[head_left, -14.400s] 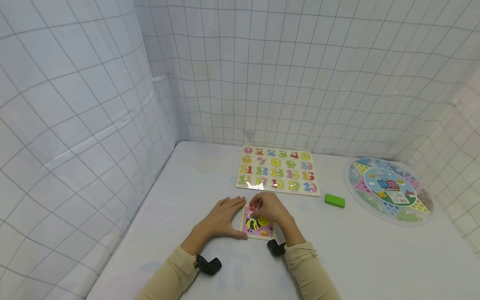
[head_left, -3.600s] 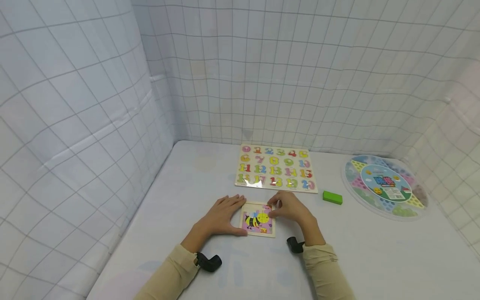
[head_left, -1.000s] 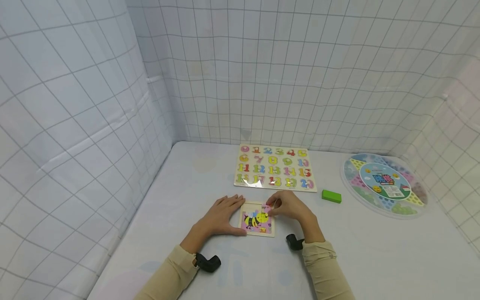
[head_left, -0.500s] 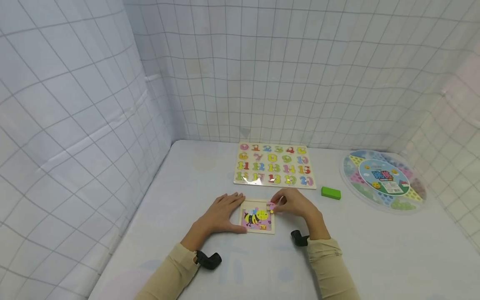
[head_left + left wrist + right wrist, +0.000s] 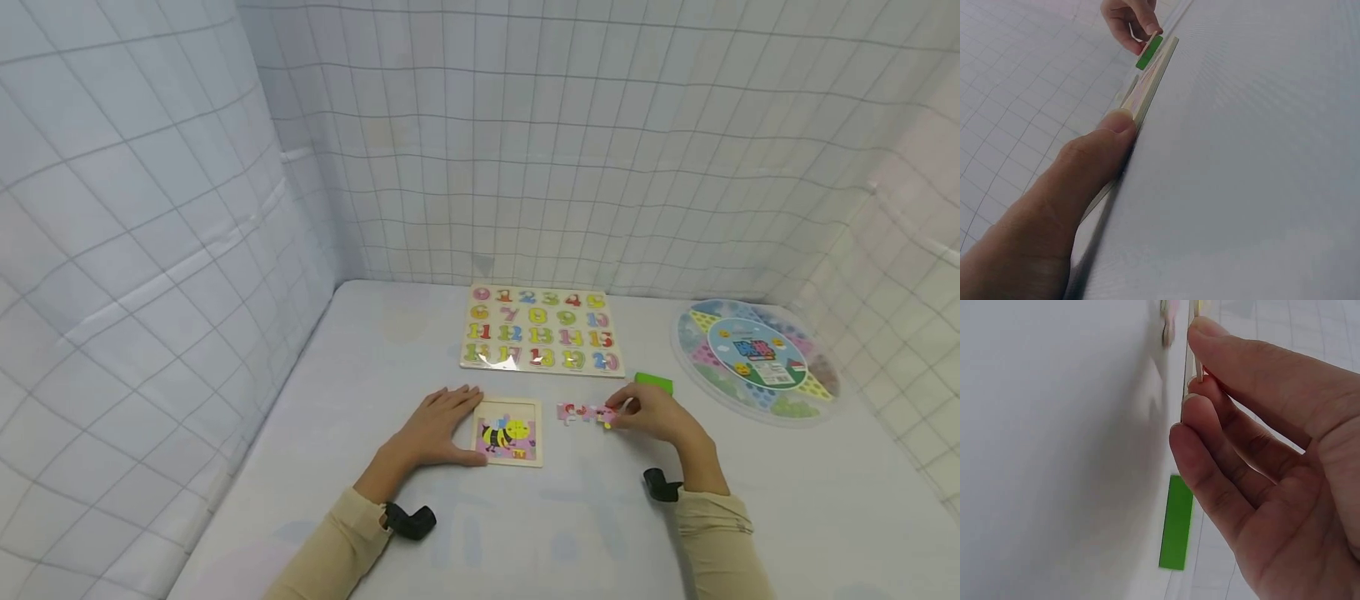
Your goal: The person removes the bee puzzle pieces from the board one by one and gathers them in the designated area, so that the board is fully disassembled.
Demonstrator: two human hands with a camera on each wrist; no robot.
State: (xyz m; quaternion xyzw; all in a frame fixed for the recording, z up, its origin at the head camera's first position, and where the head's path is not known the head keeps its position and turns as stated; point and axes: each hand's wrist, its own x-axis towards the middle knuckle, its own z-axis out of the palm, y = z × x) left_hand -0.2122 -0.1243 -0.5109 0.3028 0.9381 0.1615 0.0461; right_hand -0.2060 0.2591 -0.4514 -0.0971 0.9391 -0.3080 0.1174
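Observation:
A square wooden bee puzzle (image 5: 507, 435) lies flat on the table, with a bare wood strip along the far part of its frame. My left hand (image 5: 442, 429) rests against its left side, fingers at the far corner and thumb at the near corner; in the left wrist view the straight thumb (image 5: 1100, 144) presses its edge. Right of the puzzle, my right hand (image 5: 648, 412) pinches a pink puzzle piece (image 5: 604, 416), which appears edge-on between thumb and fingertips in the right wrist view. Beside it on the table lie loose pink puzzle pieces (image 5: 572, 412).
Behind the puzzle lies a number board (image 5: 542, 331). A green block (image 5: 654, 382) sits just beyond my right hand, partly hidden by it. Farther right is a round game board (image 5: 756, 358) in clear plastic. Gridded white cloth (image 5: 525, 150) closes off the back and sides.
My right hand has lifted a pink piece out of the puzzle's far right corner and carried it rightward. Loose pieces now show beside it. My left hand stays at the frame.

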